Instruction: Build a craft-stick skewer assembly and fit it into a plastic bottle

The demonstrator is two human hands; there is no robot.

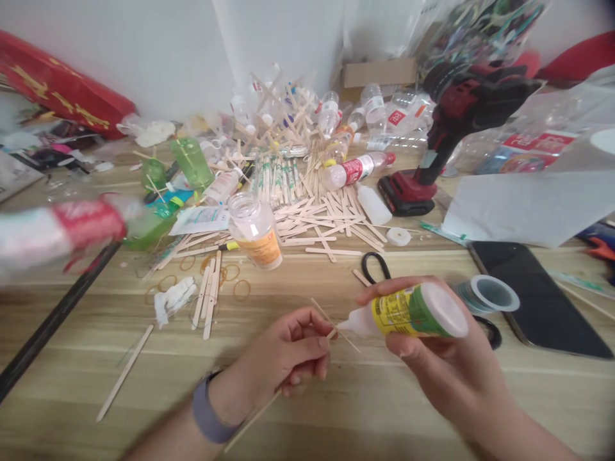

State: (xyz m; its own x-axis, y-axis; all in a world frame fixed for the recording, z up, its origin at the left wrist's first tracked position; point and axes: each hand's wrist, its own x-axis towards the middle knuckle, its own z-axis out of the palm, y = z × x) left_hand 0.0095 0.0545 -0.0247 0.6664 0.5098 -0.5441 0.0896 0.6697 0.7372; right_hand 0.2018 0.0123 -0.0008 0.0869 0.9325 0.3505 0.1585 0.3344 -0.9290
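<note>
Thin wooden sticks point(254, 419) are pinched in my left hand point(293, 349), which wears a purple-grey wristband. One long stick runs back under the palm, and a thinner one point(348, 339) crosses near the fingertips. My right hand point(442, 352) is wrapped round a glue bottle point(401, 312) with a yellow and green label. The bottle lies tilted sideways, its white nozzle at the sticks by my left fingertips. Whether glue is coming out cannot be made out.
Black-handled scissors point(376, 267), a spool point(489, 294) and a phone point(542, 298) lie by my right hand. Flat sticks point(207, 294), a jar point(257, 237), a cordless drill point(451, 128) and plastic bottles stand or lie beyond. A blurred bottle point(86, 224) is at the left.
</note>
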